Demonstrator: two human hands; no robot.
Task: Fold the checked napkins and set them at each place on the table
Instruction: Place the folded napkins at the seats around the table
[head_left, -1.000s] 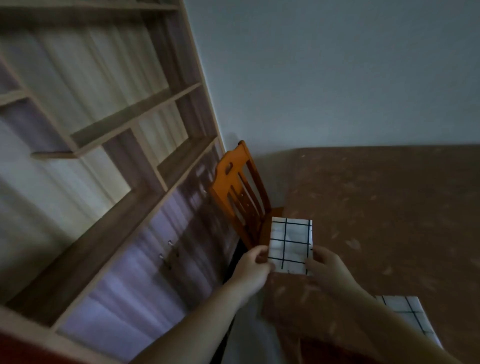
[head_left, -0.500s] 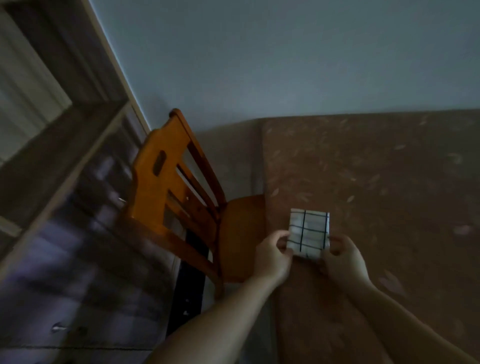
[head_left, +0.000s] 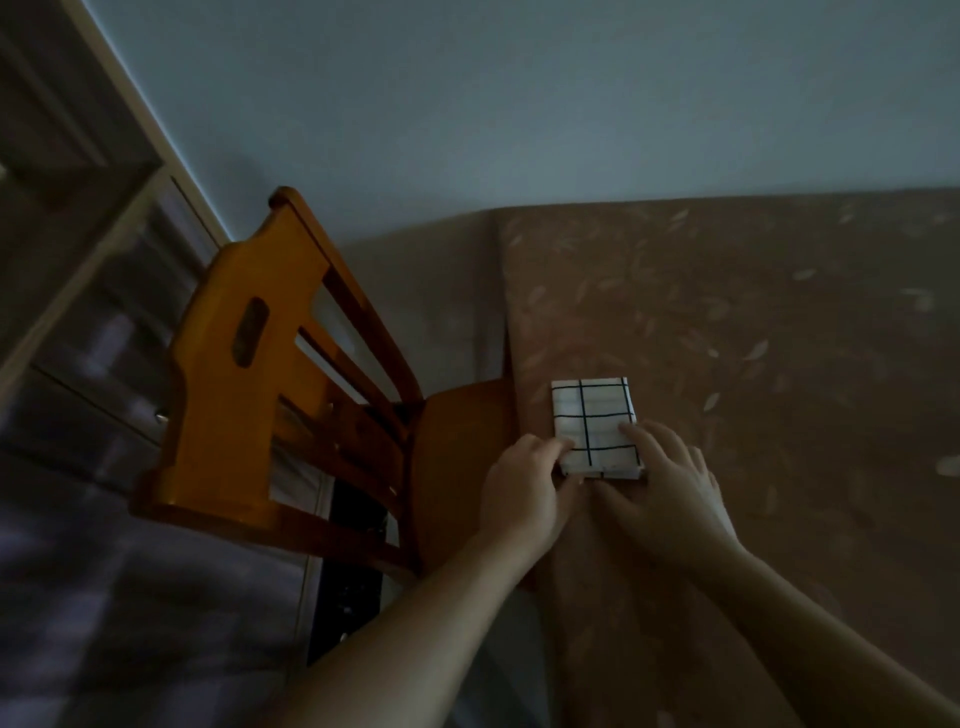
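Left hand (head_left: 524, 486) pinches the napkin's (head_left: 595, 423) near-left corner; right hand (head_left: 670, 493) lies with fingers spread on its near-right edge, pressing it to the table (head_left: 779, 364). Risk: napkin sits close to the table edge by the chair (head_left: 291, 395); a quick release could drag it or spring the folds. Napkin: small white rectangle, black grid, layered edges visible.

Brown leaf-patterned table (head_left: 753, 322) bears folded checked napkin (head_left: 592, 415).
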